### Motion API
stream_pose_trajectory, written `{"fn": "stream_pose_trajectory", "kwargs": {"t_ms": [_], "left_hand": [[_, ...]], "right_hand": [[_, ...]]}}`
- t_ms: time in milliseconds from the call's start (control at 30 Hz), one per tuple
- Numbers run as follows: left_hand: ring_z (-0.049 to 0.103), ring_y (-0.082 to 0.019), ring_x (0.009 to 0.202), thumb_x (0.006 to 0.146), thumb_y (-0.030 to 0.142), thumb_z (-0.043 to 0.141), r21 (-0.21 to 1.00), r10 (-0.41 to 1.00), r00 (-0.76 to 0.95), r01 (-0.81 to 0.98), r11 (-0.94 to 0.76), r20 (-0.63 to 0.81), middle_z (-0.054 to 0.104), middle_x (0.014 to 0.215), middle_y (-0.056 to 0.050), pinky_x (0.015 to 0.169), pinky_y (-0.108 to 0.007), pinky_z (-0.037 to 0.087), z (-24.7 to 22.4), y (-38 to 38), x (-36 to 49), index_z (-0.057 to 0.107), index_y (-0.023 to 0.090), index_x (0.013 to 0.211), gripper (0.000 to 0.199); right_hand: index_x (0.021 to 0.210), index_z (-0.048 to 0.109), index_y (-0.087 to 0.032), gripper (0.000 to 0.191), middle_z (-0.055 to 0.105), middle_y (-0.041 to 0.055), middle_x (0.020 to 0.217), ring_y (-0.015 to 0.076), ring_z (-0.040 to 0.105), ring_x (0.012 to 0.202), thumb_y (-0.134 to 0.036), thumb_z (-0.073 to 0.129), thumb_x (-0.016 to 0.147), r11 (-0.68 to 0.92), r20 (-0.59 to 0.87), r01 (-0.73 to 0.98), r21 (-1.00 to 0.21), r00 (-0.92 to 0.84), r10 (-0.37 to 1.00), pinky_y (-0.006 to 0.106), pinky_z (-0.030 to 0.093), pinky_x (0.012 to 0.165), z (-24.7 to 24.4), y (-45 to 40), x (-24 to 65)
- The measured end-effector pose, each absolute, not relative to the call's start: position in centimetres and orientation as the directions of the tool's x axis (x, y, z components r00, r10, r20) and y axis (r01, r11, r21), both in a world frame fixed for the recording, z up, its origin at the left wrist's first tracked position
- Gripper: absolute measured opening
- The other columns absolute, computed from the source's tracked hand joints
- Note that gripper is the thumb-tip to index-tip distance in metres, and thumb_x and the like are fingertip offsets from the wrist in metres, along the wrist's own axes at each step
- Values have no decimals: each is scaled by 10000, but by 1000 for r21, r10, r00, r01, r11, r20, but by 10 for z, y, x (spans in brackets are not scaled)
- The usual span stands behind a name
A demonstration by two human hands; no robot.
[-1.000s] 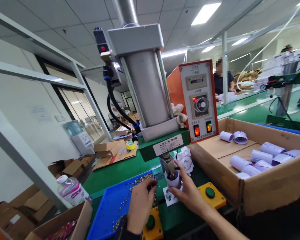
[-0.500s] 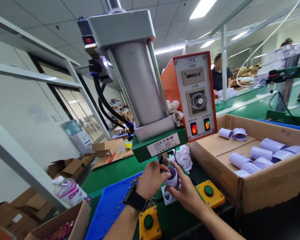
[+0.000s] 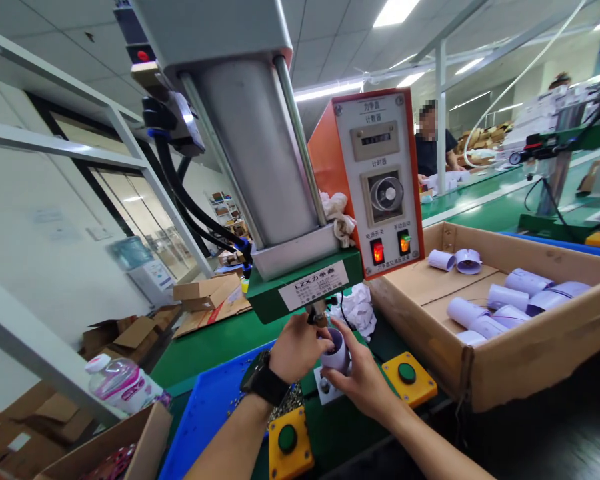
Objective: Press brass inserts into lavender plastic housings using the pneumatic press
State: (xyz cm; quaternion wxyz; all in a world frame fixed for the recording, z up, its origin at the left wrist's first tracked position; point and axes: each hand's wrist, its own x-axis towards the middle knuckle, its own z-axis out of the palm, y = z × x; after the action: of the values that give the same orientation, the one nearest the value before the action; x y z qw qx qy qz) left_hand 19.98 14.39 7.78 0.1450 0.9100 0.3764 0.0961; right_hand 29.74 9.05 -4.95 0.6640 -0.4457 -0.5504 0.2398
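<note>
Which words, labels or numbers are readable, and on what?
"力争鑫": orange control box, top
"计数器": above its counter
"计时器": above its dial
"电源开关": above its left switch
"手动自动": above its right switch
"LZX力争鑫": plate on the green press head
Too small or blurred: counter digits, control box's bottom line, plate's smaller lines, bottle label.

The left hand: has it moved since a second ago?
Yes. Judged against the green press head, the left hand has moved rightward and forward, to the open top of the pale tube.
</note>
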Motion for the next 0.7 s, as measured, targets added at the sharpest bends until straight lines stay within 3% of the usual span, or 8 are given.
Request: {"fn": "stream_pose_trajectory", "kwargs": {"t_ms": [267,700], "left_hand": [[628,-154,735,698,218,545,346,682,729,625,-700,64,680,716,9,706,-258,445,82,148,202,585,204,662,55],[642,-158,762,717,224,536,359,669,740,606,-710,75,697,765,11,723,-253,448,84,154,199,616,210,714,82]], "right_hand": [[1411,350,-219,799,585,88,1319,222,566,1200,-122,645,675,506,553,224,-833,281,785,367,433,1025,-46,92,300],[1422,340,-238,825,631,49,1245,196,629,1067,-124,654,668,506,549,213,-836,280,788,314,484,945,-47,96,302]]}}
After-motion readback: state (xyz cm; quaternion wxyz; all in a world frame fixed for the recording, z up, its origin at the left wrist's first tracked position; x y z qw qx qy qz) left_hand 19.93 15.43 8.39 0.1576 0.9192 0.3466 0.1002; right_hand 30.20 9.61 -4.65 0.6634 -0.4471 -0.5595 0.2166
